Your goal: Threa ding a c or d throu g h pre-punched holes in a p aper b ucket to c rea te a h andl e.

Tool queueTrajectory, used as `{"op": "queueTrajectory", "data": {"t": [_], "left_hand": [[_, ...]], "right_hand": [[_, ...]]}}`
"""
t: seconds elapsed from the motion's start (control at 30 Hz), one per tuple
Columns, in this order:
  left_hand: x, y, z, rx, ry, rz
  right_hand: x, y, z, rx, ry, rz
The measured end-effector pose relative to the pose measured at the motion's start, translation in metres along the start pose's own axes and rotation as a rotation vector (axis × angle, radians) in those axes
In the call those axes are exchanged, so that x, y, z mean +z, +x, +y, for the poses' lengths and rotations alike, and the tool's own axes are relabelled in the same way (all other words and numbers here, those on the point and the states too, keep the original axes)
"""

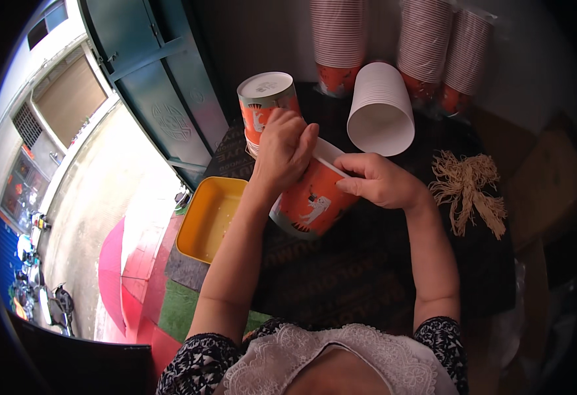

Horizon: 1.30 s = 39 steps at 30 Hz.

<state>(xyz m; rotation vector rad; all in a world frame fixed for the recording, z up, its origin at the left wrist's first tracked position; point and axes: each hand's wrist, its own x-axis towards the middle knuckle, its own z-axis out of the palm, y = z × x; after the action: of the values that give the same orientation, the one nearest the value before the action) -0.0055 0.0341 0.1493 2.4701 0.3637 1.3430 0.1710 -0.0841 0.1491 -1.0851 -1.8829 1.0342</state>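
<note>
An orange paper bucket (318, 201) with white figures and a grey-green base band is tilted between my hands, its white rim facing away from me. My right hand (380, 181) pinches that rim between thumb and fingers. At the bucket's left side, my left hand (283, 146) is closed like a fist against the rim; the hand itself hides whatever its fingers hold. Just beyond that hand, a similar bucket (268, 104) stands upside down on others. A white stack of nested buckets (380, 108) lies with its open mouth toward me.
Tall bucket stacks (338, 39) in clear plastic stand at the back wall. A bunch of beige strings (469, 187) lies at the right of the dark table (341, 276). Left of my forearm sits a yellow tub (212, 220), near a green metal door (163, 85) and a pink umbrella (112, 270).
</note>
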Motion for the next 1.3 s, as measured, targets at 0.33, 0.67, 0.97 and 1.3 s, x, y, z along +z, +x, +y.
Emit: {"op": "queueTrajectory", "data": {"t": [0.33, 0.67, 0.97, 1.3], "left_hand": [[0.0, -0.06, 0.069, -0.118, 0.025, 0.033], [0.004, -0.088, 0.071, -0.139, 0.056, -0.116], [0.015, -0.099, 0.072, -0.059, 0.068, -0.083], [0.017, -0.108, 0.077, -0.017, 0.094, -0.073]], "right_hand": [[0.034, -0.023, 0.014, 0.049, 0.329, 0.368], [0.071, -0.058, 0.015, 0.058, 0.642, 0.508], [0.093, -0.071, 0.037, 0.015, 0.675, 0.58], [0.098, -0.072, 0.047, -0.064, 0.668, 0.588]]}}
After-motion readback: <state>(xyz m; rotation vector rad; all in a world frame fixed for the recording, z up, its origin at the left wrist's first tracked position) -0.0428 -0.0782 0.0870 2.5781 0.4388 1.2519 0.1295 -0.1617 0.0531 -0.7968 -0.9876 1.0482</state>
